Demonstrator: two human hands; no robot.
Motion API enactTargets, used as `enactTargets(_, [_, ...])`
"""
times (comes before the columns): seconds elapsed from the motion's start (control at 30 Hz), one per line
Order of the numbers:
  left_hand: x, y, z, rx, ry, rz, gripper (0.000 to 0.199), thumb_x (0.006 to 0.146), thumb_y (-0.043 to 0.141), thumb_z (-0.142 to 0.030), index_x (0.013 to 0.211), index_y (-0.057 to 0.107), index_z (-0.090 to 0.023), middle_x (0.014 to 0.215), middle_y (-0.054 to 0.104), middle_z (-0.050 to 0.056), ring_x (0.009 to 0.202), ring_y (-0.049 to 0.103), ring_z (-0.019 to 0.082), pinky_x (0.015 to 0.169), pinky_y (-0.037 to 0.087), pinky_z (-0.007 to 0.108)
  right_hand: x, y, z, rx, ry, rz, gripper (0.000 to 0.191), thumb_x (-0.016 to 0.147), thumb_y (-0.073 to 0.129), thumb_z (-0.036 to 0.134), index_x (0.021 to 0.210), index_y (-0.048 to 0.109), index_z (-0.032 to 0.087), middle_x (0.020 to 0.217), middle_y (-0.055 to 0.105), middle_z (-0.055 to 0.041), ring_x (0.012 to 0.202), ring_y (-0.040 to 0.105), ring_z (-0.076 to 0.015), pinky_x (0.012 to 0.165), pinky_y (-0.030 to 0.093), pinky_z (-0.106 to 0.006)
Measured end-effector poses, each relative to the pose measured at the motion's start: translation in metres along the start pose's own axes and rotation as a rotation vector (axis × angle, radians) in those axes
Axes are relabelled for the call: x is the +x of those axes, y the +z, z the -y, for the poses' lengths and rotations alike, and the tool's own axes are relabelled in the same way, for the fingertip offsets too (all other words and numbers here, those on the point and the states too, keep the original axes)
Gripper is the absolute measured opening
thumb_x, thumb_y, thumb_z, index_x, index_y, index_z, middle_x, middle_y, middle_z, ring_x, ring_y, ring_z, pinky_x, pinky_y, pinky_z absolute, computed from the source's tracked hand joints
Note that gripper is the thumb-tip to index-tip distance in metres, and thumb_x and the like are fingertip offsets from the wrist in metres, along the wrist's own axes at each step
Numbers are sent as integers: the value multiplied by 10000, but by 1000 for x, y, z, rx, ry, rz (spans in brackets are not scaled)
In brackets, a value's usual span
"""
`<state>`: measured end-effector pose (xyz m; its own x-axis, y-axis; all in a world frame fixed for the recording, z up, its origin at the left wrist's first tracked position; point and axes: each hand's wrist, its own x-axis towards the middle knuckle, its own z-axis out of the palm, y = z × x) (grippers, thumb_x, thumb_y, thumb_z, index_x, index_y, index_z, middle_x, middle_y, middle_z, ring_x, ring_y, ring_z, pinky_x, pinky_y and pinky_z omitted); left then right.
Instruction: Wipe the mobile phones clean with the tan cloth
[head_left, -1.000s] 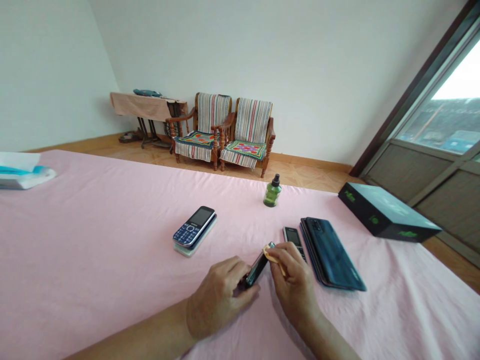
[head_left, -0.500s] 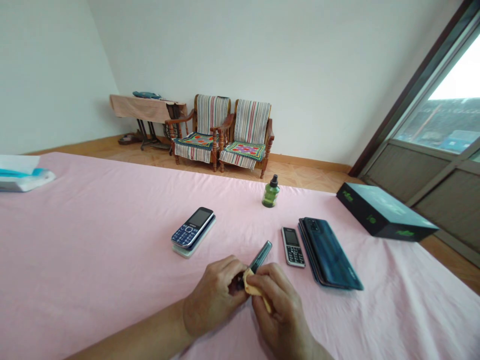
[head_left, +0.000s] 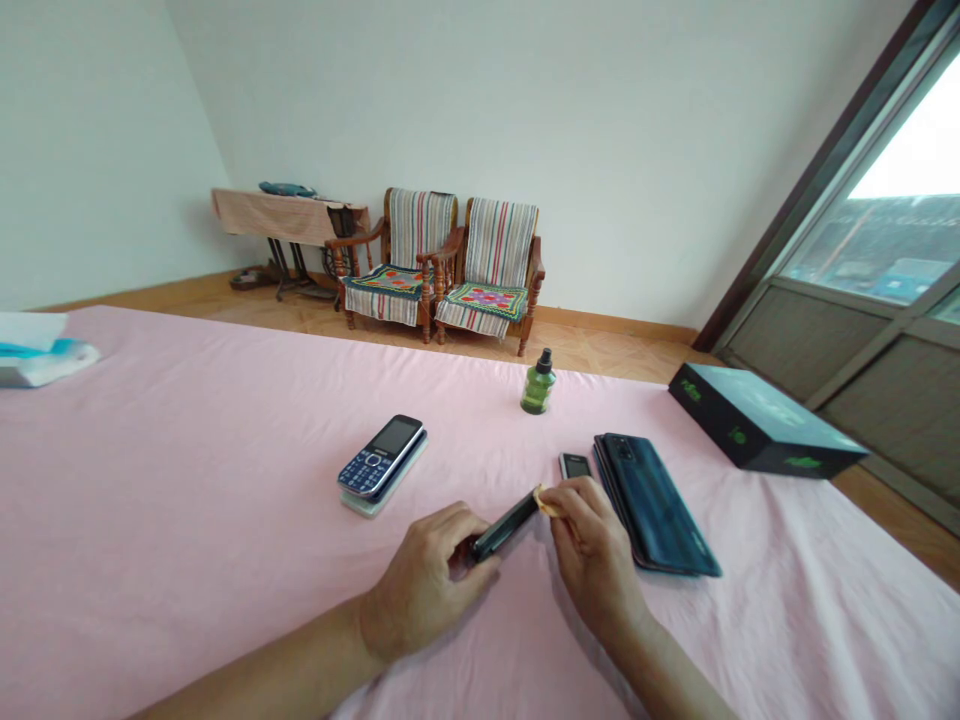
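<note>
- Presently, one dark slim device [head_left: 506, 527], seemingly a phone, tilted between the hands, over the pink sheet [head_left: 247, 450].
- Left hand [head_left: 427, 568]: thumb and fingers pinching the device's near end.
- Right hand [head_left: 598, 548]: fingertips pinching a yellow cloth [head_left: 550, 504] against the far end.
- Handling, as judged: near end best held firm, cloth pressed lightly along the narrow edge, knuckles clear of the small phone [head_left: 576, 466] just beyond.

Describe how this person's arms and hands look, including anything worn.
The left hand and right hand are ungloved, with no ring, watch or bracelet visible. The left forearm and right forearm are bare, with no sleeve in view.
</note>
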<state>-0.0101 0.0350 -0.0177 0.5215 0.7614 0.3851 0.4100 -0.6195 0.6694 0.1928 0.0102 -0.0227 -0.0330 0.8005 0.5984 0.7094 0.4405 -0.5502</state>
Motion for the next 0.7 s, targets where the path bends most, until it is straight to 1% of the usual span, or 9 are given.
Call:
enactTargets(0.1, [0,0,2,-12,0,16,94,768,624,-68,786,609,-159,715,569,-5,660,533,141,602,383,238,-3,4,10,-16,-45,9,273,874,419,18,962,605,198,873,570,-57,820,537,-197,711,452,-326])
enactTargets(0.2, [0,0,2,-16,5,29,72,799,614,-92,816,611,-163,728,566,-4,666,532,140,608,385,239,-6,8,25,-18,-99,14,289,862,428,4,967,615,198,853,581,-55,800,533,-199,687,447,-322])
enactTargets(0.3, [-1,-1,1,-20,18,20,45,835,602,-125,821,607,-167,731,566,-3,671,531,141,613,388,239,-7,11,39,-6,-135,42,260,875,445,25,945,627,197,832,589,-54,769,532,-195,647,440,-308])
enactTargets(0.37, [-1,-1,1,-28,30,12,50,851,597,-142,809,601,-170,726,569,-4,667,529,139,610,389,236,-7,11,43,5,-150,66,236,885,457,49,919,635,201,828,597,-52,757,535,-192,634,436,-302])
enactTargets(0.43, [-1,-1,2,-26,37,7,50,847,598,-141,807,601,-171,725,573,-3,665,530,139,605,389,234,-6,9,41,-2,-144,74,237,882,461,54,919,641,204,836,601,-53,765,536,-195,646,437,-307])
enactTargets(0.6, [0,-1,3,-1,21,20,61,798,617,-104,808,618,-164,720,579,2,666,539,145,601,389,237,-1,0,21,-76,-74,25,244,867,461,27,936,625,193,857,597,-60,821,538,-214,718,433,-339])
enactTargets(0.7, [0,-1,3,-9,24,11,40,805,614,-125,800,622,-164,713,578,4,661,538,147,594,390,237,-1,1,20,-80,-88,27,259,866,449,14,948,619,191,856,595,-60,821,534,-214,721,428,-340])
